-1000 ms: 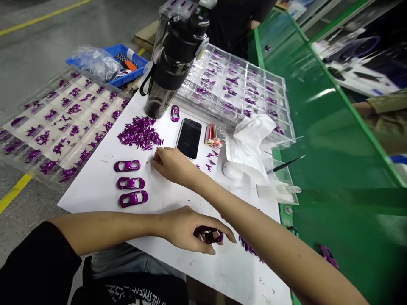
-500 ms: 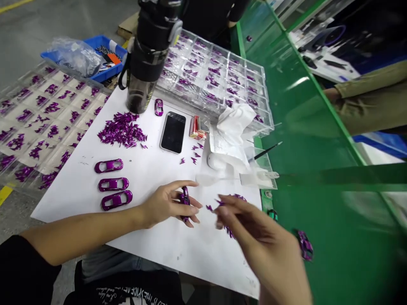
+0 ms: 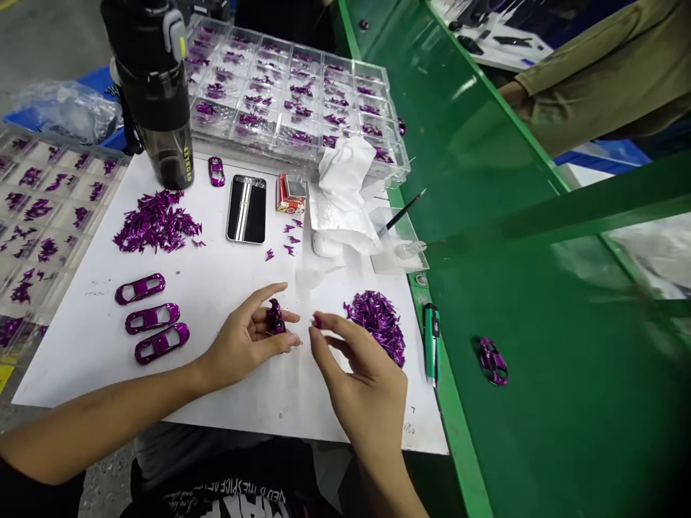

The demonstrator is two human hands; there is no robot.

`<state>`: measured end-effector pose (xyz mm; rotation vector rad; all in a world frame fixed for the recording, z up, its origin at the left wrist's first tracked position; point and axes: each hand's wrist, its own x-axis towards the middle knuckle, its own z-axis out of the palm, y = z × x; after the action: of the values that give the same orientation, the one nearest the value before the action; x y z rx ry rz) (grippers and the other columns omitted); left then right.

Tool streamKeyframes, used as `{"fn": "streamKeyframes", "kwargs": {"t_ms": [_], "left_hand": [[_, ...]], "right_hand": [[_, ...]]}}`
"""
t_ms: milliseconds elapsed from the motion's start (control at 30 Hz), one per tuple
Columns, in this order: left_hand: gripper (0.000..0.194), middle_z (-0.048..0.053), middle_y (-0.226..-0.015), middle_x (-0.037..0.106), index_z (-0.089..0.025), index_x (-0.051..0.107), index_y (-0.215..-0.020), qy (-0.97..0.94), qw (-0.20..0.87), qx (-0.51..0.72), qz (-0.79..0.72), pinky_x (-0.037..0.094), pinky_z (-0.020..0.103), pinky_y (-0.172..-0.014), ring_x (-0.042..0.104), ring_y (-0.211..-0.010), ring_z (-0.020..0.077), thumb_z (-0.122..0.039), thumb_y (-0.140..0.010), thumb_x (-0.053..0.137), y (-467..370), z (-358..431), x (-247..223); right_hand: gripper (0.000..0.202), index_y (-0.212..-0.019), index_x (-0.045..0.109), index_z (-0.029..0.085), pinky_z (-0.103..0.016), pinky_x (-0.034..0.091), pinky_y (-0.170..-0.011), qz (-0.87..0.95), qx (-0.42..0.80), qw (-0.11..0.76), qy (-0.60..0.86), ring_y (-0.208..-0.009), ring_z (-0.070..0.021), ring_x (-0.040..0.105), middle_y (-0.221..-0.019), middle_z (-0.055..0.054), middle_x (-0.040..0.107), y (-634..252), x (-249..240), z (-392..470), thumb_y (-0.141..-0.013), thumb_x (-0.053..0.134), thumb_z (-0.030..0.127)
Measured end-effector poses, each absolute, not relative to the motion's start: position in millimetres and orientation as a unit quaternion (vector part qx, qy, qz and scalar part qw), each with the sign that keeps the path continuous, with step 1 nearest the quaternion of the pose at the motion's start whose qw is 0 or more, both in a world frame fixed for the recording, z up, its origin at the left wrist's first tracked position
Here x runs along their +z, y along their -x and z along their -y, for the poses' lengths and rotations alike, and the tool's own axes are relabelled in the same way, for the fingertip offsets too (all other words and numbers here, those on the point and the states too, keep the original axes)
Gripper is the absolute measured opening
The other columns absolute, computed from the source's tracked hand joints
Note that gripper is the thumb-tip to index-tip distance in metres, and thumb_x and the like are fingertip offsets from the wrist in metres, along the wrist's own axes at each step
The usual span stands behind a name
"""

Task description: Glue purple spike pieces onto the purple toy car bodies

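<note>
Between the thumb and fingers of my left hand (image 3: 237, 342) is a purple toy car body (image 3: 276, 316), turned on edge. My right hand (image 3: 361, 367) faces it from the right, thumb and forefinger pinching a small purple piece (image 3: 317, 321); a small gap parts it from the car body. Behind the right hand lies a heap of small purple pieces (image 3: 381, 324), partly covered by it. Three purple car bodies (image 3: 152, 318) rest in a column left of my left hand. A second heap of purple pieces (image 3: 154, 223) sits farther back on the white sheet (image 3: 227, 403).
A black bottle (image 3: 156, 108), a phone (image 3: 247, 208), a small red box (image 3: 290, 193) and crumpled tissue (image 3: 345, 194) stand behind. Clear compartment trays (image 3: 302, 133) hold purple parts. At right are a green cutter (image 3: 432, 342) and a car (image 3: 492, 361) on green surface.
My right hand has moved left and back from beside the right heap, bringing a small purple piece close to the car body. The view has shifted, so the table things appear farther left.
</note>
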<state>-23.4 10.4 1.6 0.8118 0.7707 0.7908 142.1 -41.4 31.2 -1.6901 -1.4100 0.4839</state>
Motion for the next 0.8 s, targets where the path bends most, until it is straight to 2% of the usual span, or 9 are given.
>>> {"fn": "streamKeyframes", "kwargs": {"t_ms": [100,200,400,600,667,733,800], "left_hand": [[0.056,0.011,-0.129,0.072,-0.025,0.061,-0.136,-0.414,0.731,0.397,-0.369,0.06,0.04,-0.101,0.074,-0.11,0.0232,-0.026,-0.085,0.084,20.9,-3.6,-1.8],[0.051,0.011,-0.131,0.071,-0.024,0.061,-0.132,-0.414,0.722,0.414,-0.369,0.061,0.04,-0.102,0.073,-0.116,0.0243,-0.026,-0.086,0.083,19.6,-1.1,-4.9],[0.043,0.01,-0.134,0.07,-0.023,0.06,-0.129,-0.445,0.7,0.411,-0.377,0.062,0.04,-0.101,0.074,-0.114,0.0238,-0.026,-0.089,0.077,20.5,-1.8,-3.1],[0.034,0.007,-0.121,0.075,-0.023,0.06,-0.126,-0.522,0.632,0.392,-0.418,0.061,0.035,-0.096,0.075,-0.108,0.0216,-0.019,-0.093,0.066,22.2,-1.0,1.2],[0.04,0.006,-0.114,0.076,-0.023,0.058,-0.132,-0.544,0.628,0.383,-0.404,0.061,0.034,-0.095,0.075,-0.103,0.0207,-0.017,-0.093,0.064,23.5,-1.6,1.4],[0.057,0.006,-0.11,0.076,-0.024,0.049,-0.147,-0.576,0.627,0.371,-0.372,0.06,0.034,-0.094,0.075,-0.098,0.02,-0.016,-0.093,0.065,25.6,-2.3,0.6],[0.073,0.007,-0.112,0.075,-0.025,0.034,-0.159,-0.621,0.618,0.356,-0.325,0.06,0.035,-0.094,0.074,-0.099,0.0208,-0.017,-0.094,0.066,28.1,-2.3,-1.4]], "right_hand": [[0.018,-0.108,0.08,0.028,-0.032,0.068,-0.085,0.481,0.328,0.466,0.666,-0.097,-0.0219,0.08,-0.107,-0.004,0.082,-128.1,36.6,40.7,-0.092,0.074,0.032],[0.018,-0.108,0.081,0.027,-0.035,0.066,-0.092,0.472,0.381,0.477,0.636,-0.101,-0.0221,0.078,-0.111,-0.004,0.082,-114.1,37.0,37.7,-0.091,0.075,0.028],[0.016,-0.105,0.082,0.025,-0.038,0.067,-0.091,0.517,0.309,0.483,0.635,-0.098,-0.0224,0.077,-0.108,-0.006,0.08,-103.5,32.6,35.7,-0.091,0.075,0.025],[0.022,-0.112,0.08,0.026,-0.038,0.069,-0.088,0.585,0.211,0.459,0.635,-0.1,-0.0233,0.078,-0.113,-0.008,0.08,-99.0,29.0,41.5,-0.095,0.07,0.019],[0.018,-0.107,0.08,0.027,-0.04,0.068,-0.091,0.599,0.202,0.451,0.63,-0.103,-0.0237,0.077,-0.115,-0.007,0.079,-106.2,30.0,40.5,-0.095,0.07,0.019],[0.014,-0.105,0.078,0.028,-0.043,0.064,-0.1,0.601,0.228,0.434,0.631,-0.112,-0.0248,0.074,-0.117,-0.006,0.077,-119.4,32.8,38.5,-0.092,0.074,0.022],[0.027,-0.119,0.074,0.029,-0.045,0.061,-0.106,0.608,0.3,0.401,0.616,-0.123,-0.026,0.071,-0.123,-0.006,0.076,-133.9,36.1,37.4,-0.092,0.076,0.027]]}}
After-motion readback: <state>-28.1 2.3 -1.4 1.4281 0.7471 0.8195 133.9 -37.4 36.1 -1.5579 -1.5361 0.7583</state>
